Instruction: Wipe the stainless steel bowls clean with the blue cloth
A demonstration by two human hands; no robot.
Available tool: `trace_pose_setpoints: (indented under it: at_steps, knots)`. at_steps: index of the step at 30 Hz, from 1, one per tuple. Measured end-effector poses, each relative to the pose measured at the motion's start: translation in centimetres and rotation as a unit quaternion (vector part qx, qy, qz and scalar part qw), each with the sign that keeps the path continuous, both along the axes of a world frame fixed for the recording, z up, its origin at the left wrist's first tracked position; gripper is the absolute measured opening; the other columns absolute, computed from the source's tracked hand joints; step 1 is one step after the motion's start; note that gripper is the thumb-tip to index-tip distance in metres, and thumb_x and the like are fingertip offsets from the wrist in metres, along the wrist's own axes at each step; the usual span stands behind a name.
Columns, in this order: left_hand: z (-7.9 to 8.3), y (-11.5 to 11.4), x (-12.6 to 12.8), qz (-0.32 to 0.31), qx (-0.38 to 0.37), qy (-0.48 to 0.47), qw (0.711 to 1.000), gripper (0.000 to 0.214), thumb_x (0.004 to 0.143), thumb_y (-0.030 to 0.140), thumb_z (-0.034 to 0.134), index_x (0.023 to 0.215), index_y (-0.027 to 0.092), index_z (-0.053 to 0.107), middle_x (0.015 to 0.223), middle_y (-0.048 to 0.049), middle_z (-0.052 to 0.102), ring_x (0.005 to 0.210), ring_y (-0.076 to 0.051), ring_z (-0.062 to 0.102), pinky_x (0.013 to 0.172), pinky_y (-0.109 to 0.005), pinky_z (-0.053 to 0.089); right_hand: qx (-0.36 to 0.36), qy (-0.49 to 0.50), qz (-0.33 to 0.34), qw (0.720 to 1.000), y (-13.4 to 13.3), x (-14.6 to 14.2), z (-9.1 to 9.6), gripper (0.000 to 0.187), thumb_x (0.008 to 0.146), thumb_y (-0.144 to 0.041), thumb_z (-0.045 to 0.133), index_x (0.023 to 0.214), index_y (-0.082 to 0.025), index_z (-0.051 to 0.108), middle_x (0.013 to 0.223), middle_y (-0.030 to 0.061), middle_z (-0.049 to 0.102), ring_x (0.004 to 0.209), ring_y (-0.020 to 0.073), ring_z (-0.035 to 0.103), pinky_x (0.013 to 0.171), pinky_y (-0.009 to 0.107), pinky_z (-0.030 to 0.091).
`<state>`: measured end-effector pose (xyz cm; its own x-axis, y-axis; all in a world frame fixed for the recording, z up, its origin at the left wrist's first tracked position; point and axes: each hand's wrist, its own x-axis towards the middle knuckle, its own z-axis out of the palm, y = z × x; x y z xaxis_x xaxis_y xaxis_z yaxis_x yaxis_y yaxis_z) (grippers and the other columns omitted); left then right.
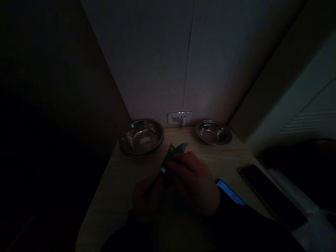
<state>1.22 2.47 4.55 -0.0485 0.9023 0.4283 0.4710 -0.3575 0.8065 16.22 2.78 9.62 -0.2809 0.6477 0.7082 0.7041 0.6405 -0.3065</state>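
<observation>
My left hand (147,196) is closed around one end of a dark, slim thing, low over the table. My right hand (195,180) has its fingers pressed together on a small bluish-green crumpled piece (181,148), which looks like a wrapper or a cloth. The slim thing (156,177) runs up from the left hand to the right fingers, with a bright glint near its middle. In this dim light its kind does not show. Beyond the hands stand a steel bowl (141,137) at left and a smaller steel bowl (213,133) at right.
The pale wooden table (110,192) meets a wall behind. A wall socket (180,118) with a red switch and a white plug sits between the bowls. A phone with a lit screen (229,191) lies by my right sleeve, and a long dark flat device (271,196) lies farther right.
</observation>
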Motion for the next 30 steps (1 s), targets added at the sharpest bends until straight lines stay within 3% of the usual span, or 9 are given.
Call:
trace_pose_setpoints:
  at_steps: [3,6,10,14,19,24,30]
  knots:
    - [-0.2,0.0,-0.2,-0.027,0.02,0.005,0.999,0.035,0.083,0.031,0.052,0.054,0.019,0.066,0.045,0.0019,0.06,0.039,-0.01,0.053,0.04,-0.019,0.04,-0.018,0.026,-0.042,0.999,-0.4,-0.2,-0.1,0.022,0.091,-0.017,0.047,0.1,-0.015,0.067,0.096,0.0105,0.066,0.085,0.0214,0.059,0.068,0.033,0.052]
    - [0.1,0.0,-0.2,-0.05,0.028,0.014,0.998,0.032,0.084,0.027,0.051,0.058,0.019,0.068,0.049,0.0024,0.064,0.042,-0.009,0.056,0.041,-0.017,0.041,-0.01,0.013,0.003,1.0,-0.8,-0.5,-0.2,0.023,0.093,-0.019,0.046,0.099,-0.016,0.068,0.092,0.0085,0.068,0.078,0.0193,0.059,0.06,0.03,0.051]
    - [0.2,0.1,0.0,-0.025,0.04,0.008,0.999,0.031,0.083,0.026,0.052,0.059,0.019,0.068,0.047,0.0027,0.062,0.041,-0.009,0.055,0.043,-0.017,0.041,-0.054,0.06,-0.015,0.997,0.7,0.5,-0.3,0.021,0.09,-0.017,0.05,0.099,-0.015,0.068,0.095,0.0107,0.066,0.086,0.0216,0.06,0.071,0.034,0.053]
    - [-0.3,0.2,0.0,0.003,0.071,0.007,0.997,0.028,0.08,0.028,0.056,0.056,0.018,0.067,0.048,0.0019,0.063,0.042,-0.01,0.057,0.043,-0.017,0.043,-0.14,0.231,-0.059,0.961,1.7,1.7,-0.6,0.018,0.088,-0.017,0.053,0.095,-0.019,0.069,0.094,0.0063,0.066,0.087,0.0169,0.063,0.079,0.03,0.053]
    - [-0.3,-0.1,-0.3,0.032,0.025,-0.026,0.999,0.028,0.081,0.034,0.053,0.069,0.018,0.072,0.057,-0.0018,0.069,0.048,-0.014,0.062,0.044,-0.019,0.047,-0.148,0.371,-0.104,0.911,-0.6,1.3,-1.8,0.015,0.085,-0.022,0.058,0.093,-0.023,0.07,0.095,0.0033,0.068,0.088,0.017,0.064,0.08,0.031,0.053]
    - [0.0,-0.3,-0.2,0.05,-0.024,-0.043,0.998,0.031,0.079,0.039,0.053,0.067,0.017,0.07,0.056,-0.0034,0.068,0.048,-0.016,0.062,0.043,-0.021,0.048,-0.154,0.393,-0.12,0.899,-2.3,0.7,-2.8,0.018,0.084,-0.022,0.059,0.097,-0.026,0.07,0.098,0.003,0.07,0.09,0.0181,0.065,0.079,0.032,0.054]
    - [0.2,0.2,-0.1,0.077,-0.009,-0.097,0.992,0.027,0.077,0.038,0.054,0.072,0.016,0.068,0.063,-0.0039,0.071,0.054,-0.016,0.065,0.047,-0.02,0.05,-0.138,0.4,-0.131,0.896,-3.0,0.4,-3.7,0.019,0.083,-0.019,0.06,0.098,-0.028,0.069,0.098,0.0007,0.07,0.089,0.0156,0.067,0.077,0.027,0.055]
